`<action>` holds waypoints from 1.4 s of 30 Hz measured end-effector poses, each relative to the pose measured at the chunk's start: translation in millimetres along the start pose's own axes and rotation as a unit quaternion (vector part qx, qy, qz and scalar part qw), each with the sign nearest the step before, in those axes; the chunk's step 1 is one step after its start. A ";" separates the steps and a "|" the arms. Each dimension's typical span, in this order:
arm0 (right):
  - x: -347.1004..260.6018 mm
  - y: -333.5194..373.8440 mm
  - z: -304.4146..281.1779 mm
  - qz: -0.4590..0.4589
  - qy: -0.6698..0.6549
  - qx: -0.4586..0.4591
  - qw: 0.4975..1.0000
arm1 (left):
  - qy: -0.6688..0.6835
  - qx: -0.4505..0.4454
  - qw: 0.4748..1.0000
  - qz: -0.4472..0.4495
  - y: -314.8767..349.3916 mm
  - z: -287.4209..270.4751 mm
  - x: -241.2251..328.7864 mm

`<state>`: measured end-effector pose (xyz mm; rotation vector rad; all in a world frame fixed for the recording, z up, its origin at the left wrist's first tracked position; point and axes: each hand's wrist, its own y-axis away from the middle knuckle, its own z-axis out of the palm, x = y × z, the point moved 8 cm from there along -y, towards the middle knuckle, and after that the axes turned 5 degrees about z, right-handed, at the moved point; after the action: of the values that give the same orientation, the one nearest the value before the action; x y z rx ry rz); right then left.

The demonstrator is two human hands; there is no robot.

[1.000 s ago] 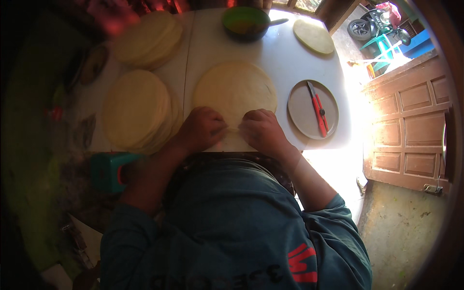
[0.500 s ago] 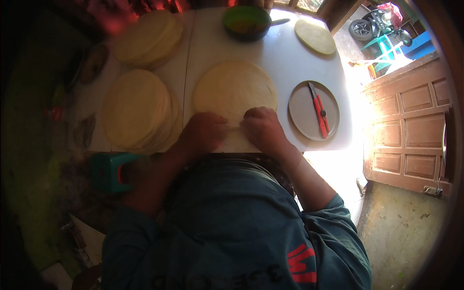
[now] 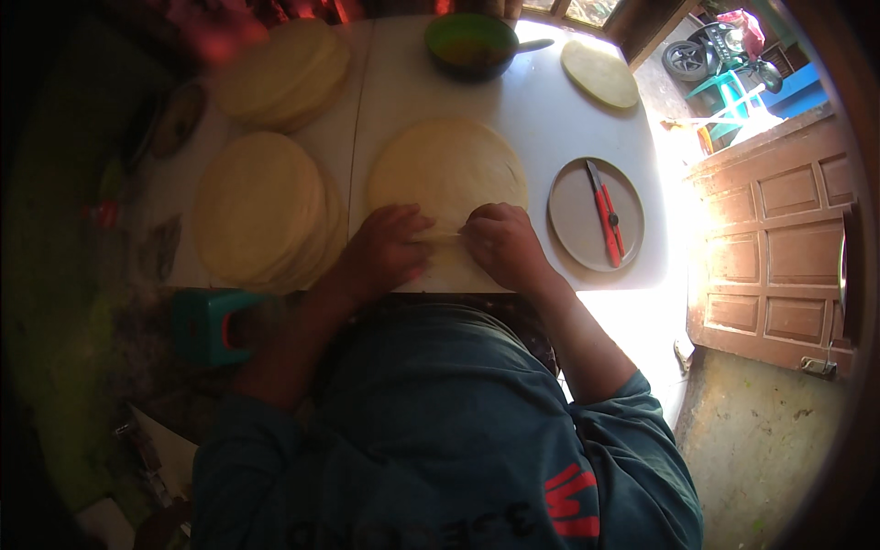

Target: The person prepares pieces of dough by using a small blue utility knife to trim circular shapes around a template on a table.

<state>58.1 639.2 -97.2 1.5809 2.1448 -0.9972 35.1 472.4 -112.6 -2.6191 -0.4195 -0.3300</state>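
In front of me on the white table lies a large, round, pale-yellow dough sheet (image 3: 445,165), perhaps a layered pile of thin ones. My left hand (image 3: 390,243) is at its near edge, fingers bent and a little spread, pinching a thin strip of the rim. Beside it, my right hand (image 3: 502,243) is closed with thumb and fingers together on the same rim. Between the hands the thin edge looks slightly raised. My fingertips are partly hidden.
To the left are two stacks of round sheets, a near one (image 3: 257,211) and a far one (image 3: 280,69). A green-lined pan (image 3: 470,46) sits at the back. On the right, a plate (image 3: 573,243) holds a red box cutter (image 3: 605,215); a single round sheet (image 3: 599,73) lies beyond.
My left hand has lifted slightly and its fingers have loosened and spread a little. My right hand stays closed at the rim, having barely moved.
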 end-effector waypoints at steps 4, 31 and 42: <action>1.6 2.0 1.0 0.003 -0.007 0.000 1.000 | 0.016 0.000 1.000 -0.004 -0.1 -0.3 -4.1; -12.2 13.6 4.8 -0.034 0.023 0.049 0.998 | 0.012 0.025 0.999 0.030 -3.1 -1.1 2.1; -2.1 -2.2 7.5 -0.009 0.026 -0.006 1.000 | -0.009 -0.013 1.000 0.013 -3.6 -3.7 7.7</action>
<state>55.6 632.3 -100.6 1.6016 2.1991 -0.9575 40.4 475.4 -105.5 -2.6531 -0.3880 -0.3065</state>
